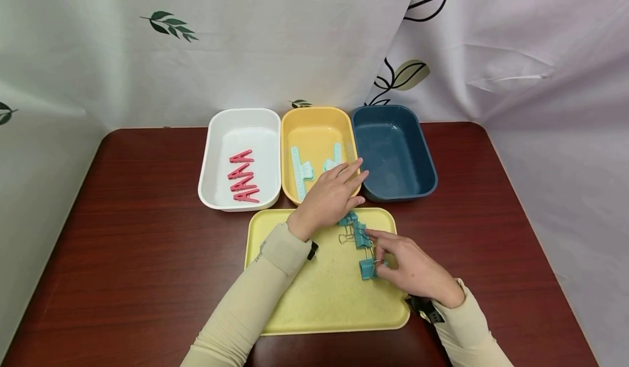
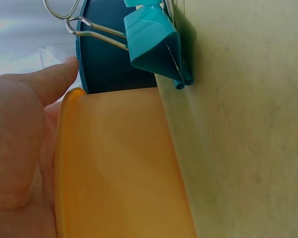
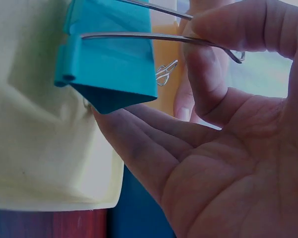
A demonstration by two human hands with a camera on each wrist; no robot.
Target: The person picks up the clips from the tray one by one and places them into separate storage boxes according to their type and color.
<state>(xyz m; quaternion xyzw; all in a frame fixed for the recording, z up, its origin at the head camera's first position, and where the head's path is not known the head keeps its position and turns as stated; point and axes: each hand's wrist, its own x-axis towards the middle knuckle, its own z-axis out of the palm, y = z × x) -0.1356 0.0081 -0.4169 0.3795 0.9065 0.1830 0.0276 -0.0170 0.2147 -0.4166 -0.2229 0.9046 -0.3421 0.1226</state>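
Note:
My right hand (image 1: 413, 266) pinches the wire handle of a teal binder clip (image 1: 366, 269) between thumb and index finger over the yellow tray (image 1: 334, 307). In the right wrist view that binder clip (image 3: 111, 57) fills the upper left, its handle running to the fingertips. Two more teal binder clips, one in the middle (image 1: 361, 236) and one at the tray's far edge (image 1: 348, 218), lie beyond it, close to the right fingers. My left hand (image 1: 329, 197) extends palm down over the near right part of the yellow-orange bin (image 1: 290, 132), fingers straight and spread, holding nothing.
Inside the yellow-orange bin lie two mint clips with long ruled bars, a left one (image 1: 297, 173) and a partly hidden right one (image 1: 337, 154). On its left, a white bin (image 1: 216, 137) contains several pink clothespins (image 1: 242, 171). A dark blue bin (image 1: 427, 165) stands at right.

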